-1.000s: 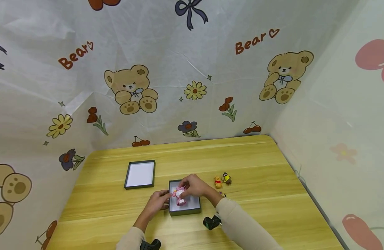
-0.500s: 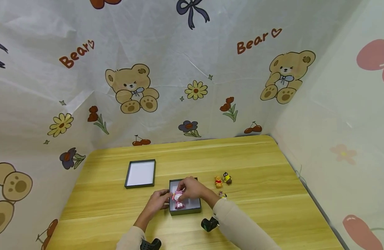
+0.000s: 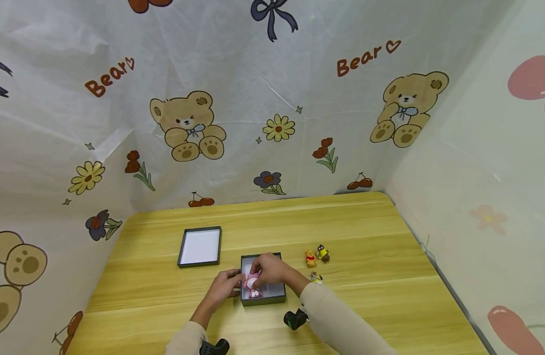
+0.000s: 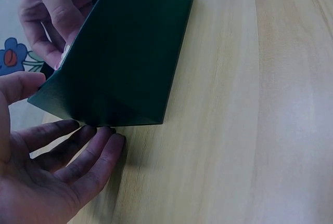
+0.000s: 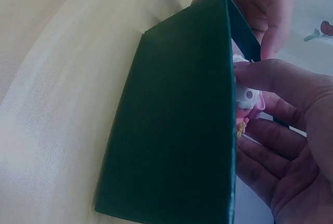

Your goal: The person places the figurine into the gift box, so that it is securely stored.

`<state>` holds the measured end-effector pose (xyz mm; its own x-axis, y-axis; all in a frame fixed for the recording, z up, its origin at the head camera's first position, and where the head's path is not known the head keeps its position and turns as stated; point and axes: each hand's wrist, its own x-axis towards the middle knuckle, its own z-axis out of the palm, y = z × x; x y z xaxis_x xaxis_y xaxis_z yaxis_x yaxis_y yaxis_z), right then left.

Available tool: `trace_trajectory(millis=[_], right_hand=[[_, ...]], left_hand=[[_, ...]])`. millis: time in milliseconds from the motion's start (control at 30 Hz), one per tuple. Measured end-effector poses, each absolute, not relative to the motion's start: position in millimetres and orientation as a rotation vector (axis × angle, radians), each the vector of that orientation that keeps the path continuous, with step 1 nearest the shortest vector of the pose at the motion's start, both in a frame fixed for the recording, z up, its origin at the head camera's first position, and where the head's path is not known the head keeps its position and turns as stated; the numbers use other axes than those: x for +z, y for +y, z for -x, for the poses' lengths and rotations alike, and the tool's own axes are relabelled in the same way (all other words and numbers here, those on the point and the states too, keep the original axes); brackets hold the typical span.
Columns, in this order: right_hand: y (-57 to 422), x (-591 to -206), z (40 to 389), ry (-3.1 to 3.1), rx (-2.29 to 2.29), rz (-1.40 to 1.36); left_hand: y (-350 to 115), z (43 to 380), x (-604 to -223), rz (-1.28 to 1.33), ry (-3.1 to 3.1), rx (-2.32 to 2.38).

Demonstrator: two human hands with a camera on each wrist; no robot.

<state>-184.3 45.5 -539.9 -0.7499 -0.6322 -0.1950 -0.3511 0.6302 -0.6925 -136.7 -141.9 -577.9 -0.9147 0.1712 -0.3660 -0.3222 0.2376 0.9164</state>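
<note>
A pink-and-white toy figurine (image 3: 252, 281) lies in the left part of a dark green box (image 3: 272, 299) with a pale inside. My right hand (image 3: 270, 270) reaches over the far rim and pinches the figurine between thumb and fingers; in the right wrist view, the box wall hides part of the figurine (image 5: 247, 98). At the box's left side, my left hand (image 3: 223, 286) holds the box, its thumb on the rim and its fingers against the lower edge, as the left wrist view shows on the green wall (image 4: 125, 52).
The shallow lid (image 3: 200, 247), white inside with a dark rim, lies back left on the wooden table (image 3: 166, 301). To the right stand a yellow bear figurine in red (image 3: 310, 258), a yellow-and-brown figurine (image 3: 323, 253) and a small figurine (image 3: 316, 278) near the right sleeve.
My right hand has moved slightly left and nearer with the figurine, down into the box. More of the small figurine near the sleeve now shows. My left hand stays at the box.
</note>
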Motion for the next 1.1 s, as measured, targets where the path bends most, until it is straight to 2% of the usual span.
trace_trajectory(millis=[367,1100], right_hand=[[43.0,-542.6,183.8,2.465,-0.771,0.851],[39.8,-541.4,182.5,2.473,-0.7,0.827]], left_hand=[[-141.6,139.3,-583.4,0.152,2.14,1.704],[-140.9,138.6,-580.0,0.154,2.148,1.695]])
